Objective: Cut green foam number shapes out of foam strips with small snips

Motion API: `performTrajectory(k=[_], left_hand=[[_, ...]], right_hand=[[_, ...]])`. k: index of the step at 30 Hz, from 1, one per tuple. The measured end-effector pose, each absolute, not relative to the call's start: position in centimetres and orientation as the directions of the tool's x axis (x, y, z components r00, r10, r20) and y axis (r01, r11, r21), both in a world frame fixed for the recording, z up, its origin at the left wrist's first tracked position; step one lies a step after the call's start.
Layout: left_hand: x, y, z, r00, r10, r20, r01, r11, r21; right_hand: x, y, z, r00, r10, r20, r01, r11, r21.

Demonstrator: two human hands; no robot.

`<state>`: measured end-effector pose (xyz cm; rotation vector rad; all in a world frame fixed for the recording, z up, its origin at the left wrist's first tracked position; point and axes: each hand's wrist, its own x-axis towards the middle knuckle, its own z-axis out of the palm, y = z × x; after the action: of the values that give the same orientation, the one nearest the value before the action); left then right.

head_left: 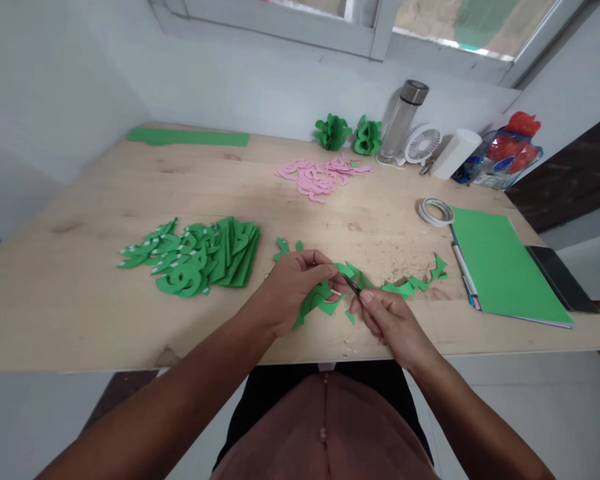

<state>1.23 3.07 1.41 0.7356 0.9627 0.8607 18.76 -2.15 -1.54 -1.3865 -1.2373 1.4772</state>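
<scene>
Near the table's front edge, my left hand (305,280) is closed on a piece of green craft paper (313,301), part of which hangs below the fingers. My right hand (386,319) grips a small pair of scissors (351,285); the dark blades point up and left and meet the paper at my left fingertips. The scissors' handles are hidden in my fingers. Jagged green offcuts (410,285) trail along the table to the right of my hands. To the left lies a pile of green cut-outs (190,257), some with white patches, beside stacked green pieces (237,253).
Pink cut-outs (320,177) lie behind my hands. Two green paper ornaments (333,132), a glass bottle (403,123) and a small fan (423,144) stand by the wall. A tape roll (436,212) and green sheets (510,267) are at right. A green strip (190,137) lies back left.
</scene>
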Motion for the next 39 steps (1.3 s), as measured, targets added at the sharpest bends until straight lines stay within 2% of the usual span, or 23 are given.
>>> performTrajectory(k=[19,39], left_hand=[[1.30,3.32,1.64,0.295,0.877,-0.380,-0.230,0.451,0.862],[1.15,3.82,1.50,0.335,0.862,-0.381,-0.265,0.474,0.840]], right_hand=[[18.71,-1.93,-1.43,-0.134,0.958,-0.253,0.103,-0.241,-0.965],[18.64,-1.85,-1.30,-0.140,0.954,-0.264,0.097,-0.252,-0.963]])
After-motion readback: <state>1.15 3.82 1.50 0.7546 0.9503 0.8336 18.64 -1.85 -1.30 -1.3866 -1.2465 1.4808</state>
